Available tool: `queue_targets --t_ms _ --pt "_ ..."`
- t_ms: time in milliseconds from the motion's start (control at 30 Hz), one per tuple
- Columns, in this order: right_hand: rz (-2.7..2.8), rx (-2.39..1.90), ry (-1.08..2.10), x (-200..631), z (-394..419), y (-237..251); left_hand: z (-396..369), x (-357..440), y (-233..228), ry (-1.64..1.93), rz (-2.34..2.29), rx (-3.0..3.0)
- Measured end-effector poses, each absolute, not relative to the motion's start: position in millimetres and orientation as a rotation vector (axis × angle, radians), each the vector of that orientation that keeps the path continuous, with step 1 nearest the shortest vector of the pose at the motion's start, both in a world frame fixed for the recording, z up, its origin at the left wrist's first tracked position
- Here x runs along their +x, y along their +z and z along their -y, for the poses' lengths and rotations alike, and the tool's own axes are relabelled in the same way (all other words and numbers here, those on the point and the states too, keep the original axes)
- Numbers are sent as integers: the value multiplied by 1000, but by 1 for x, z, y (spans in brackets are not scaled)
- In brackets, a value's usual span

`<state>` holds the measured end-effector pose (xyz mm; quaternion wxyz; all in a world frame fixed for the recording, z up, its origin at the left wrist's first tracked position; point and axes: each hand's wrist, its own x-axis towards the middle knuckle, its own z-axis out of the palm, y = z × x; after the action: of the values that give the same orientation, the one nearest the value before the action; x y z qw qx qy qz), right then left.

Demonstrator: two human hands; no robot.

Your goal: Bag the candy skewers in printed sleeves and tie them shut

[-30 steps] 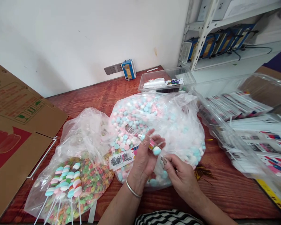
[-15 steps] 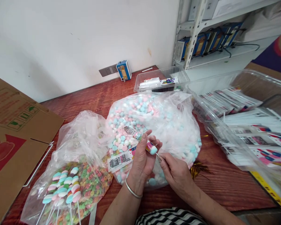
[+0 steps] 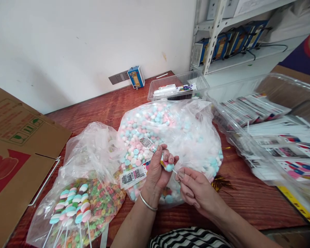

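My left hand [image 3: 157,174] is closed around a candy stick [image 3: 168,166] with pastel marshmallow at its lower end. A clear printed wrapper [image 3: 146,142] sticks out above that hand's thumb and seems to cover the candy. Just to the right, my right hand [image 3: 196,187] pinches the thin white stick below the marshmallow. Another printed wrapper [image 3: 133,177] lies beside my left hand, its right end partly hidden. Both hands are over a large clear bag [image 3: 188,137] of pink, blue and white marshmallows.
Several finished candy sticks [image 3: 71,206] lie on a bag of coloured rings [image 3: 105,196] at left. An open carton [image 3: 26,137] borders that side. To the right, a clear bin [image 3: 232,132] holds printed wrappers and white sticks. A smaller clear tray [image 3: 155,94] stands behind, near a blue device [image 3: 136,77].
My left fingers have curled more tightly round the candy. My right hand has turned slightly, still pinching the stick, with more of its lower fingers showing.
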<state>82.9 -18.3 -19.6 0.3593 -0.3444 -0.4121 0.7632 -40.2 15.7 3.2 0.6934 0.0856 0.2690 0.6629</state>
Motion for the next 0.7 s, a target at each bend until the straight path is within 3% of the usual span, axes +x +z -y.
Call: queue_targets --t_ms 67,167,500,567,700 --pt "800 -817 2113 80 18 -18 -14 -37 1 1468 -603 180" --pt "692 -843 2074 76 17 -19 -13 -38 0 1440 -670 199" --pt "910 -937 2028 76 15 -23 -33 -70 8 1547 -438 190" --pt "1219 -1035 1766 78 16 -26 -34 -65 8 1548 -410 128" --pt "1843 -1119 779 88 18 -31 -33 -56 10 1556 -377 -27"
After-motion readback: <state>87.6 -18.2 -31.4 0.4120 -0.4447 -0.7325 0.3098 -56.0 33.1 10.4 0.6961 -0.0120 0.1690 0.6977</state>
